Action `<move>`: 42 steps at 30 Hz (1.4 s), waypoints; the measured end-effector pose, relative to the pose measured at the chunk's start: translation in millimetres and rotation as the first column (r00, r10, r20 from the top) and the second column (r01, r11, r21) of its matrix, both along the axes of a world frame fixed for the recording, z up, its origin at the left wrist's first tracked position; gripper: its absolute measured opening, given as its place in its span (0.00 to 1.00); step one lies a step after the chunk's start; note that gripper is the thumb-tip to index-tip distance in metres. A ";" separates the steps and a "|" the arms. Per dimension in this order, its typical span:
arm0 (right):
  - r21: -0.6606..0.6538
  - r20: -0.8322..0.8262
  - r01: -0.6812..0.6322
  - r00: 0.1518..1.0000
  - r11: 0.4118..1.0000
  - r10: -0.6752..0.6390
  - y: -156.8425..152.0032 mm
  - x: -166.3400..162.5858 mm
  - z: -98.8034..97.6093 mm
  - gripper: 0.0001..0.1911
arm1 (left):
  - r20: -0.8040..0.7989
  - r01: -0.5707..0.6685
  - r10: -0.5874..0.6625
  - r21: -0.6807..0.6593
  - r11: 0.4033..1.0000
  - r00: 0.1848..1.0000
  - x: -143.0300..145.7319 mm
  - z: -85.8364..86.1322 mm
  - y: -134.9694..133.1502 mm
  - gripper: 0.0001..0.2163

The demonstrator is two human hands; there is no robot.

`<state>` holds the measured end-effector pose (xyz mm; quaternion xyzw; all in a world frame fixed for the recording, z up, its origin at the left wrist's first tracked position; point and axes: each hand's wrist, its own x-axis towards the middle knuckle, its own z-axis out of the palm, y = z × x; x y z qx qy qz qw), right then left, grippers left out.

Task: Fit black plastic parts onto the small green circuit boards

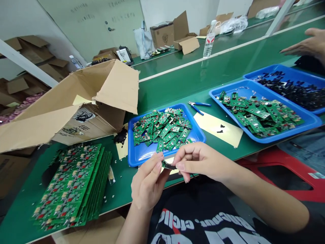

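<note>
Just in front of my body, a small green circuit board (167, 165) with a dark edge is held between both hands. My left hand (150, 181) pinches its left end between thumb and fingers. At the other end, the thumb and forefinger of my right hand (199, 162) close on the board or on a small black piece against it; I cannot tell which. Behind my hands is a blue tray (133, 157) with a heap of small circuit boards (162, 128). A yellowish card (230, 134) bearing a few small black pieces lies to the right.
Blue-handled pliers (199, 105) lie behind the card. Stacked board panels (71, 186) and an open carton (101, 118) stand at the left. A second blue tray (266, 138) of boards and another tray (319, 110) of black parts are at right, near another person's hand (311, 44).
</note>
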<state>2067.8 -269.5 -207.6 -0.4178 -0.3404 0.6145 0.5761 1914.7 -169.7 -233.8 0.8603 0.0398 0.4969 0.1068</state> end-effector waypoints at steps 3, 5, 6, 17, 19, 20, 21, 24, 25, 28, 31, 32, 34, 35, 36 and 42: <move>-0.006 0.041 0.002 0.999 1.000 -0.002 -1.4 1.1 0.9 0.04 | 0.017 0.027 -0.027 -0.008 1.000 0.999 1.0 0.0 -0.1 0.25; -0.013 0.059 -0.003 0.998 1.000 0.003 -1.5 0.7 0.3 0.04 | 0.016 0.051 -0.051 -0.024 0.998 0.999 1.0 -0.7 -0.2 0.25; -0.017 0.065 -0.005 0.998 1.000 0.006 -1.2 0.4 -0.2 0.03 | 0.010 0.059 -0.059 -0.033 0.998 0.998 0.9 -1.1 -0.2 0.26; 0.069 0.458 0.105 0.880 0.992 -0.125 -3.9 -4.3 2.2 0.06 | 0.072 0.206 -0.194 -0.380 0.902 0.978 2.4 -6.3 -9.4 0.25; 0.121 0.515 0.128 0.839 0.984 -0.173 -5.8 -4.4 3.1 0.06 | 0.151 0.264 -0.217 -0.539 0.800 0.965 5.0 -6.0 -15.9 0.22; 0.155 0.530 0.136 0.825 0.979 -0.198 -6.7 -4.3 3.7 0.05 | 0.178 0.280 -0.216 -0.613 0.739 0.960 6.4 -5.4 -18.8 0.20; 0.187 0.545 0.140 0.809 0.972 -0.221 -7.7 -4.1 4.3 0.05 | 0.198 0.288 -0.210 -0.679 0.675 0.957 7.5 -4.6 -21.1 0.19; 0.296 0.645 0.111 0.709 0.949 -0.285 -9.9 -3.6 6.1 0.07 | 0.232 0.296 -0.189 -0.813 0.502 0.954 8.9 -1.6 -23.8 0.14; 0.344 0.692 0.086 0.650 0.935 -0.315 -10.2 -3.6 6.8 0.07 | 0.240 0.303 -0.192 -0.835 0.459 0.952 8.7 -1.0 -23.7 0.13; 0.499 0.758 0.040 0.464 0.865 -0.459 -9.3 -4.6 8.3 0.11 | 0.247 0.307 -0.199 -0.870 0.386 0.948 7.0 -1.5 -23.2 0.13; 0.597 0.729 0.064 0.373 0.800 -0.574 -6.5 -6.9 9.2 0.10 | 0.204 0.253 -0.170 -0.898 0.360 0.964 6.3 -4.0 -24.2 0.13; 0.611 0.723 0.072 0.354 0.788 -0.593 -5.6 -8.1 9.2 0.09 | 0.188 0.233 -0.157 -0.906 0.353 0.970 6.6 -4.5 -24.7 0.14; 0.622 0.725 0.083 0.317 0.779 -0.612 -4.5 -10.9 8.6 0.08 | 0.198 0.235 -0.141 -0.914 0.330 0.970 8.3 -4.4 -25.6 0.15; 0.620 0.729 0.087 0.303 0.780 -0.613 -4.3 -12.4 8.0 0.08 | 0.226 0.261 -0.142 -0.913 0.314 0.964 9.5 -3.7 -25.8 0.14; 0.619 0.732 0.092 0.293 0.780 -0.615 -4.3 -13.8 7.2 0.08 | 0.262 0.296 -0.150 -0.908 0.295 0.953 10.9 -2.6 -25.9 0.14; 0.641 0.730 0.119 0.210 0.758 -0.650 -5.1 -17.6 4.3 0.07 | 0.359 0.402 -0.204 -0.884 0.239 0.911 14.7 0.6 -25.1 0.12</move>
